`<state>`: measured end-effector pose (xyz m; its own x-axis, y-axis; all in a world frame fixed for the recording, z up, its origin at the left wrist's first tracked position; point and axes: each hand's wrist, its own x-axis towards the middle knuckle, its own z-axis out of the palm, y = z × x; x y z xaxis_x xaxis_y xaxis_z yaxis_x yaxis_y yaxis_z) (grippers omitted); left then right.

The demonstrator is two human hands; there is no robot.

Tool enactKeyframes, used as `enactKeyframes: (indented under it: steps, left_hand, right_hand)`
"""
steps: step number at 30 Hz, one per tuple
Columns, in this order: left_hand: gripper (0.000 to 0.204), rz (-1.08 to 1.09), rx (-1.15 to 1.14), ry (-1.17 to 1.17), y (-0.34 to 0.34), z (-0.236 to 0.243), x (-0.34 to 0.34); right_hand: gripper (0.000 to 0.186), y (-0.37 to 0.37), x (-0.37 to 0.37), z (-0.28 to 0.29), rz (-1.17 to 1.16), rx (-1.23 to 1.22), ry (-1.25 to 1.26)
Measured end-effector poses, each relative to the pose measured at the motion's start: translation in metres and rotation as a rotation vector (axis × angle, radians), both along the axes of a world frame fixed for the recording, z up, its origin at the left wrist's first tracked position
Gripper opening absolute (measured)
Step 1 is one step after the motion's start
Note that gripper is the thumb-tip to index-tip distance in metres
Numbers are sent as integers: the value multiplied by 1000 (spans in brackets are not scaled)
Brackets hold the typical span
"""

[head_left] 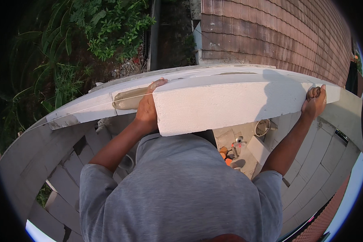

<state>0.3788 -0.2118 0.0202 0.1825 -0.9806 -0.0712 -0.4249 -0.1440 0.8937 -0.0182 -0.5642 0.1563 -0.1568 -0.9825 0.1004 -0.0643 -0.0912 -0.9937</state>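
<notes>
A long white aerated concrete block (230, 105) lies along the top of a wall of similar pale blocks (84, 108), its near face toward my body. My left hand (149, 105) grips the block's left end, fingers reaching over its upper edge. Near the right end, my right hand (315, 101) holds the block with its fingers curled. Grey wet mortar (129, 99) is spread on the wall top just left of my left hand. A thin pale string (97, 103) runs along the wall there. The underside of the held block is hidden.
Green plants (113, 32) grow beyond the wall at the far left, and a brown tiled roof (266, 34) rises at the far right. Below me are a round bucket (262, 127), orange objects (226, 155) and a loose pale block (257, 149). Block walls (310, 169) stand on both sides.
</notes>
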Motion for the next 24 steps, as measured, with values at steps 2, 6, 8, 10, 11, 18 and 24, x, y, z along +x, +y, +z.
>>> enactKeyframes:
  steps: [2, 6, 8, 10, 11, 18, 24]
  left_hand:
    - [80, -43, -80, -109, 0, -3, 3]
    - [76, -32, -54, -93, -1, -1, 4]
    - [74, -34, -14, -73, 1, -2, 5]
    - [71, -17, -16, -68, 0, 0, 5]
    - [67, -3, -13, -29, 0, -4, 6]
    - [47, 427, 146, 1153, 5, -40, -9]
    - [49, 361, 83, 1094, 10, -41, -10]
  right_hand:
    - [40, 2, 0, -2, 14, -22, -2]
    - [41, 5, 10, 4, -18, -45, 60]
    - [43, 20, 24, 26, -15, -81, -85]
    - [45, 33, 41, 49, 120, -215, -216]
    - [46, 44, 46, 60, 251, -327, -261]
    - [42, 22, 22, 2, 85, 3, -51]
    - [43, 19, 16, 13, -36, 61, -356]
